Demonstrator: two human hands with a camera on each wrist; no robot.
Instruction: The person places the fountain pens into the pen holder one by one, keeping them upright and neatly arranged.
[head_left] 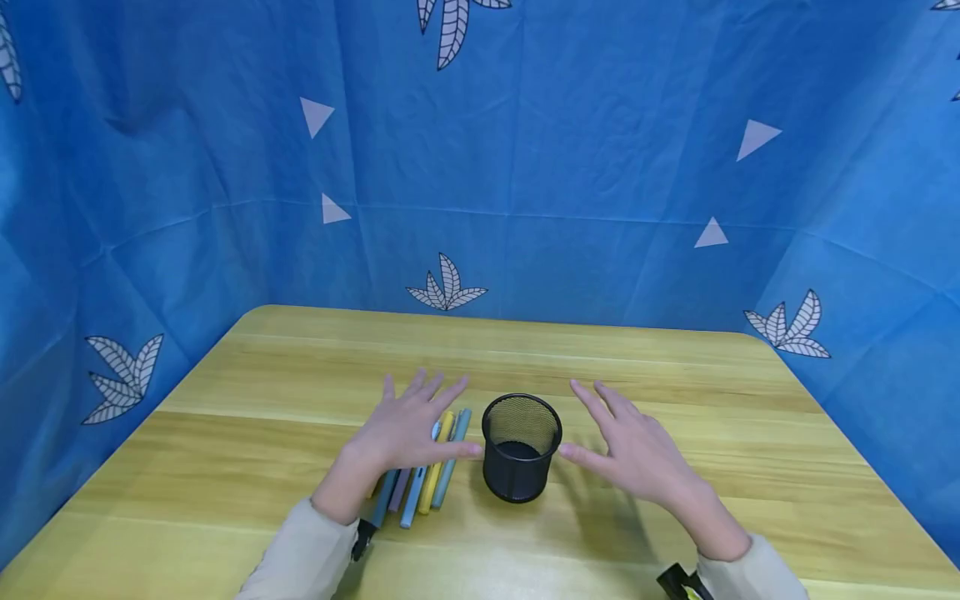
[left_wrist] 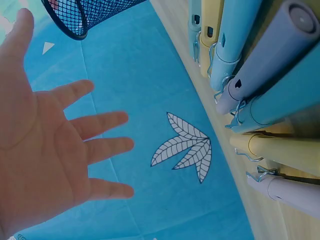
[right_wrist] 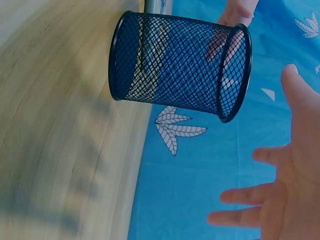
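A black mesh pen holder (head_left: 517, 479) stands upright on the table, and its inside shows nothing in it. My left hand (head_left: 408, 429) hovers to its left with fingers spread, its thumb tip near the holder's rim. Beneath that hand lies a row of pens (head_left: 437, 479) in blue, yellow, teal and purple, partly covered by it in the head view. The left wrist view shows their metal clips and a purple pen (left_wrist: 270, 55) among them. To the holder's right, my right hand (head_left: 637, 446) is held with spread fingers, thumb tip close to the rim. Neither hand holds anything.
The light wooden table (head_left: 300, 358) reaches back to a blue cloth (head_left: 570, 167) printed with white leaves and triangles, which also hangs along both sides. A black strap (head_left: 363, 540) with a device sits at my left wrist, another black device (head_left: 681, 581) at my right.
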